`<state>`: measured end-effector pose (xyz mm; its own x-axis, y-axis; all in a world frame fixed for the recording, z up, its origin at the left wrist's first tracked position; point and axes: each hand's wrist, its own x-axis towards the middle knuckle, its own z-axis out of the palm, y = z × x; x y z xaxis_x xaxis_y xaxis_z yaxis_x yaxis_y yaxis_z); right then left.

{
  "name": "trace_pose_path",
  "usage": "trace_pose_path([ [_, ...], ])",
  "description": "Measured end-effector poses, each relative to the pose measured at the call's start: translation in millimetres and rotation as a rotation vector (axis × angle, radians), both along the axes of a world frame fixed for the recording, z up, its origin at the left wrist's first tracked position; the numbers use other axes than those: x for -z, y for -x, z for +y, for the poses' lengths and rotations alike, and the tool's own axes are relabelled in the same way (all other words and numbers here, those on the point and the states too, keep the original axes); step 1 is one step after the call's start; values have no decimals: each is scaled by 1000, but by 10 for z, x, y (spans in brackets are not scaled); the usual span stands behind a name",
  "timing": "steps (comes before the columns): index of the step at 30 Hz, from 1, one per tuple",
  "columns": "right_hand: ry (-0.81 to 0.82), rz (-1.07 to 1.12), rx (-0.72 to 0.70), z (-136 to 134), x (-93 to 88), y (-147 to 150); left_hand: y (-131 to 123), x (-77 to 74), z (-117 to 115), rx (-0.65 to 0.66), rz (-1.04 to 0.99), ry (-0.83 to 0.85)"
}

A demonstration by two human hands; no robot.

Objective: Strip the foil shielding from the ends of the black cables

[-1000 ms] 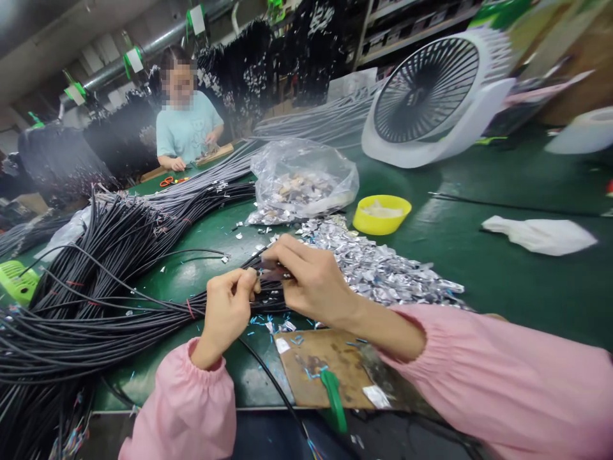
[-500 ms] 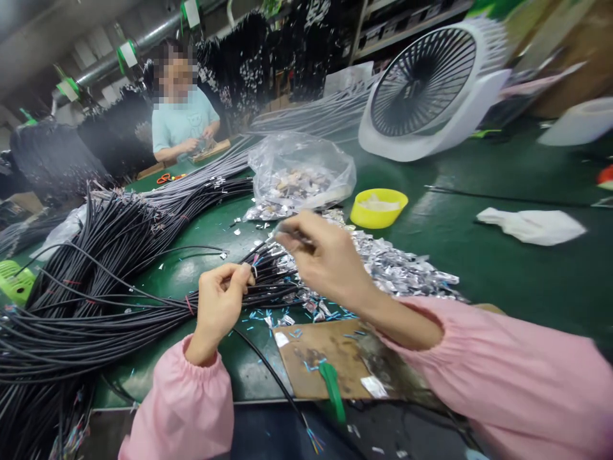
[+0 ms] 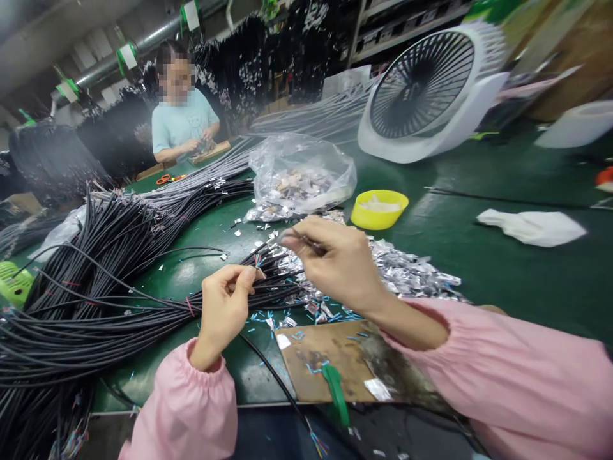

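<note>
My left hand [image 3: 224, 306] is closed, with thumb and forefinger pinching the stripped end of a black cable [image 3: 259, 260], whose thin coloured wires fan out above the thumb. A small whitish flap shows beside the wires. Up and to the right, my right hand [image 3: 338, 259] is closed in a pinch. Something thin and greyish lies at its fingertips, but I cannot make out what it is. The two hands are apart. Behind and beneath them runs a bundle of black cables [image 3: 158, 316] tied with a red band. Another cable end [image 3: 313, 437] with bare coloured wires hangs over the table edge.
Silver foil scraps [image 3: 407, 271] pile up right of my hands, near a clear plastic bag [image 3: 306, 166] of scraps. Beyond are a yellow dish [image 3: 379, 209] and a white fan [image 3: 426, 89]. A green-handled tool [image 3: 335, 391] lies on a brown board [image 3: 330, 348]. A co-worker [image 3: 184, 124] sits across.
The wires at my left fingertips now stand spread upward, and the whitish flap shows more. My right hand has shifted slightly right, still pinched.
</note>
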<state>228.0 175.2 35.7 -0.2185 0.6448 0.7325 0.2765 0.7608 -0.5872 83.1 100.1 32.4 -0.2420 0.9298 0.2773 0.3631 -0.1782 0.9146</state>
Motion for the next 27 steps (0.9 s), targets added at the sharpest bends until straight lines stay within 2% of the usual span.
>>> trace_pose_path([
  [3, 40, 5, -128, -35, -5, 18, 8, 10, 0, -6, -12, -17],
  [8, 28, -12, -265, -91, -18, 36, 8, 24, -7, -25, -30, -43],
  [17, 13, 48, -283, -107, -22, 43, -18, 24, -23, -85, 60, -99],
  [21, 27, 10, -287, -121, -28, 37, -23, 43, -27, -93, 92, -144],
  [27, -18, 51, -183, -143, -9, 33, -40, 99, -34, -174, 214, -288],
])
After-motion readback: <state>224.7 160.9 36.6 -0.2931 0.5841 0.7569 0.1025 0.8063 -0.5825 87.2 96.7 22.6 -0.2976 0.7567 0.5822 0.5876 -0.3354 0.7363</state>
